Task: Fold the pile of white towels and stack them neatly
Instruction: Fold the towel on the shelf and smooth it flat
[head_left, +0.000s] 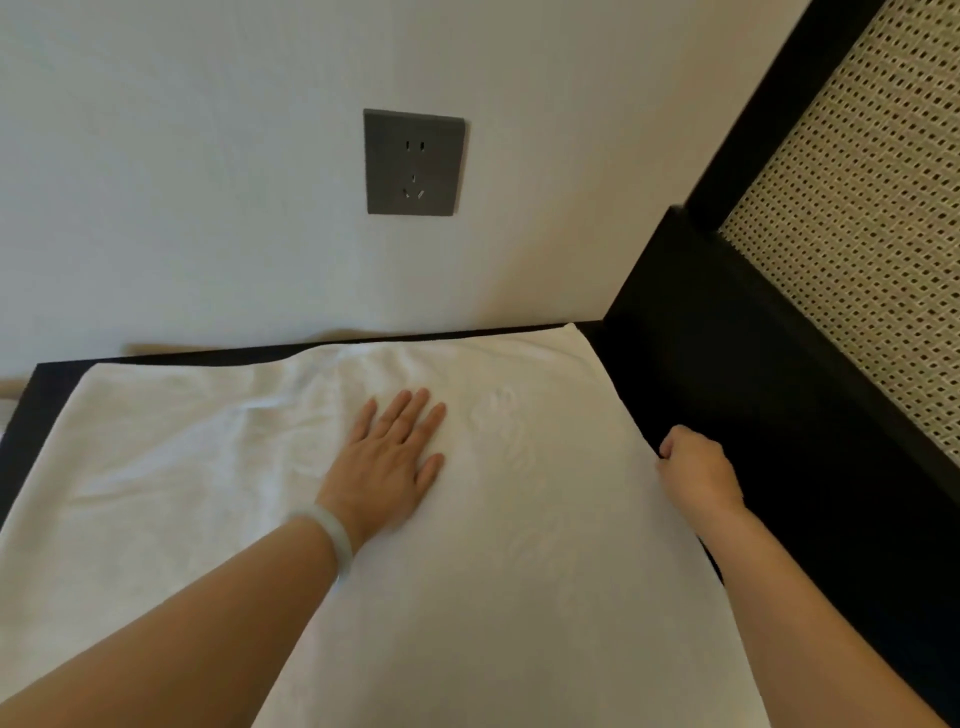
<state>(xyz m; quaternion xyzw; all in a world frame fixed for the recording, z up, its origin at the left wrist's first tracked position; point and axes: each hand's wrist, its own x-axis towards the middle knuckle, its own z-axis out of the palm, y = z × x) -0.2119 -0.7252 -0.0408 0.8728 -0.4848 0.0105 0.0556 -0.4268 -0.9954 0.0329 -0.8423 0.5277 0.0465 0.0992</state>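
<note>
Head view is looking down on a white towel (208, 493) that is lying spread over a dark tabletop (727, 395), filling the lower left and centre of the frame; its far edge is running close to the wall (182, 182), and its left part is lying in wrinkles; the left hand (387, 462) is resting flat on the towel near the middle of the frame, palm down, fingers straight and slightly spread; a pale bracelet (332, 535) is sitting on that wrist; the right hand (696, 467) is gripping the towel's right edge at centre right, fingers curled onto it; a grey socket (414, 162) is showing at upper centre; a dark-framed cane panel (857, 234) is standing at the upper right.
</note>
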